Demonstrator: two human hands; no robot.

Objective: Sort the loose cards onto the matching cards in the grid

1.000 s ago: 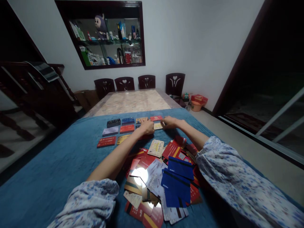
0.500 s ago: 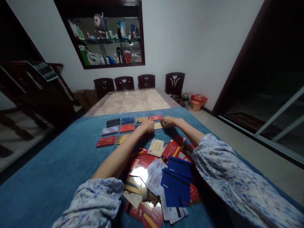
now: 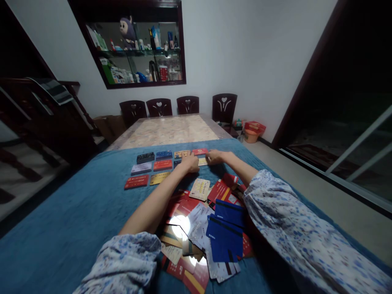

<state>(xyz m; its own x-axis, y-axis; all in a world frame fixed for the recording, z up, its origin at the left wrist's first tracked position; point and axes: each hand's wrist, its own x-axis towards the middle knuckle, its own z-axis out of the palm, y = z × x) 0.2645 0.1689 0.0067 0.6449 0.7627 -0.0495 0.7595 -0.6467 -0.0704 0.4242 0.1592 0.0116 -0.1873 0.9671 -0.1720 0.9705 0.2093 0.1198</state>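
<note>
My left hand (image 3: 190,161) and my right hand (image 3: 215,157) close in from either side on a cream card (image 3: 202,162) in the back rows of laid-out cards. My left fingers are bent at its left edge and partly cover a dark card behind them. At its right edge, my right fingers are pinched together. Just behind it lies a red card (image 3: 200,151), with a yellow picture card (image 3: 181,154) to the left. Nearer me is a loose heap of cards, with blue cards (image 3: 226,239) on top and another cream card (image 3: 199,189) at its far edge.
To the left, neat stacks include a black one (image 3: 145,157), a blue one (image 3: 164,154), a silver one (image 3: 141,168) and red ones (image 3: 136,182). A blue cloth (image 3: 76,220) covers the near part of the table (image 3: 171,128). Dark chairs (image 3: 224,107) stand behind.
Both hands stay at the cream card with almost no movement. The whole view has shifted very slightly; the heap and stacks lie as before.
</note>
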